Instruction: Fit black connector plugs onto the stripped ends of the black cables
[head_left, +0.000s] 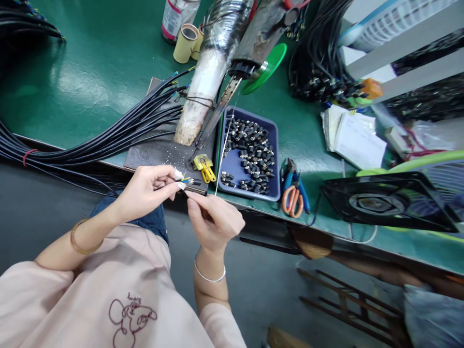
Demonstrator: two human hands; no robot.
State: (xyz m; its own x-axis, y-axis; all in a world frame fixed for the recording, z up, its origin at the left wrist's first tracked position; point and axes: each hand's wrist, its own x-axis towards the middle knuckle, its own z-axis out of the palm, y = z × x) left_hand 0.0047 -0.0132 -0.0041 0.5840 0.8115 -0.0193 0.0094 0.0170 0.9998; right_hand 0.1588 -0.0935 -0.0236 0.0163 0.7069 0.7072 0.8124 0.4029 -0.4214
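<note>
My left hand (147, 189) pinches the stripped end of a black cable (191, 181), whose short coloured wire tips stick out past my fingertips. My right hand (213, 218) is closed just below and to the right, thumb and forefinger touching those tips; anything inside its fingers is hidden. Both hands hover at the near edge of the green bench (108, 63), above a dark metal plate (159, 152). A yellow clip fixture (204, 166) sits on the plate right behind the cable end.
A bundle of black cables (108, 137) runs in from the left. A blue tray (250, 188) of several small black connectors lies right of the plate, then orange-handled cutters (293, 195). A taped soldering stand (206, 82), solder wire and a fan (387, 203) are nearby.
</note>
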